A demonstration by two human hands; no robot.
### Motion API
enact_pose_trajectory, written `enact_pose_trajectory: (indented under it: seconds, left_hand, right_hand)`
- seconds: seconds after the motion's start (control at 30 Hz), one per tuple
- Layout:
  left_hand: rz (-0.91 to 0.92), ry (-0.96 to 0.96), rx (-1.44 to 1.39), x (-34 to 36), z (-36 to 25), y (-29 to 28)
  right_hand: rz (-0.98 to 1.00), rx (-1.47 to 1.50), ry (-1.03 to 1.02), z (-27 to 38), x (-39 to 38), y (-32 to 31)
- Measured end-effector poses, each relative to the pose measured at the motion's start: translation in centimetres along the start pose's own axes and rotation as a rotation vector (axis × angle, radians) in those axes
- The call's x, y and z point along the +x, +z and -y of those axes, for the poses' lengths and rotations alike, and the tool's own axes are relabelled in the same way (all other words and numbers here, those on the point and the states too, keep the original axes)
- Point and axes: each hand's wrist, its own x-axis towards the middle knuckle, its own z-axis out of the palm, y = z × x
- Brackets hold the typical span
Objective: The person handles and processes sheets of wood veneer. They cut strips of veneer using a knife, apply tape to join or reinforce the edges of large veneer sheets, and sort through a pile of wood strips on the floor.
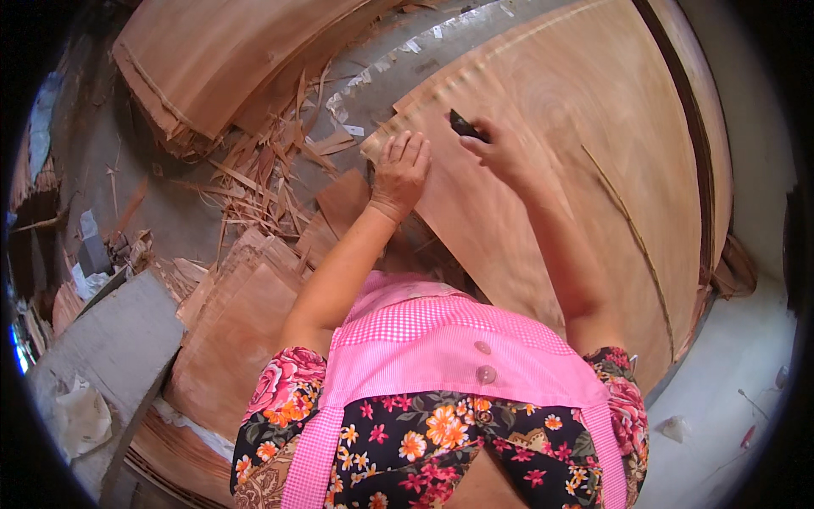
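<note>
Scrap-strewn floor [161, 219], veneer [475, 212] beneath both hands [400, 174]

a stack of wood sheets [220, 64] lies at the upper left, thin scraps [270, 174] beside it on the floor [174, 216]; lower left, a crumpled white wrapper [83, 417] rests on a grey slab [106, 360].

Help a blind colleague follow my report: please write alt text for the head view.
A person's left hand rests at the edge of a large wood sheet while their right hand holds a small dark tool over it. A thin stick lies on the sheet, to the right; loose wood strips and stacked sheets lie to the left.
</note>
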Motion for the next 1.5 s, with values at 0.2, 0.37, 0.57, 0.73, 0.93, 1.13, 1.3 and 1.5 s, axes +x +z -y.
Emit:
enact_pose_trajectory:
  seconds: [0.2, 0.37, 0.57, 0.73, 0.93, 1.13, 1.3, 1.5]
  left_hand:
    - [-0.048, -0.067, 0.013, -2.4, -1.0, 1.1]
    - [0.043, -0.187, -0.02, -2.6, -2.0, 0.5]
    - [-0.007, -0.135, -0.078, -2.7, -2.1, 0.3]
    - [-0.003, -0.123, -0.556, 1.6, -1.5, 1.0]
    - [0.148, -0.143, -0.595, 2.9, -1.7, 1.7]
    - [0.136, -0.041, -0.351, 0.7, 0.6, 2.8]
    - [0.267, 0.199, 0.114, 1.2, -5.0, 3.6]
    - [0.553, 0.346, -0.214, -3.0, -18.9, 8.6]
  right_hand:
    - [-0.141, -0.698, -0.459, 1.9, 1.6, 4.8]
    - [-0.188, -0.838, -0.627, 3.7, 1.1, 5.1]
    - [-0.175, -0.793, -0.351, -0.3, -2.5, 3.9]
    - [-0.28, -0.606, -0.378, -3.6, -2.8, 4.5]
    - [-0.373, -0.513, -0.464, -3.3, -1.3, 5.5]
    - [-0.82, -0.623, -0.537, -13.0, -10.5, -1.2]
    - [-0.545, -0.728, 0.017, -17.3, -19.9, -2.8]
    - [-0.738, -0.603, 0.053, -18.4, -20.4, -1.5]
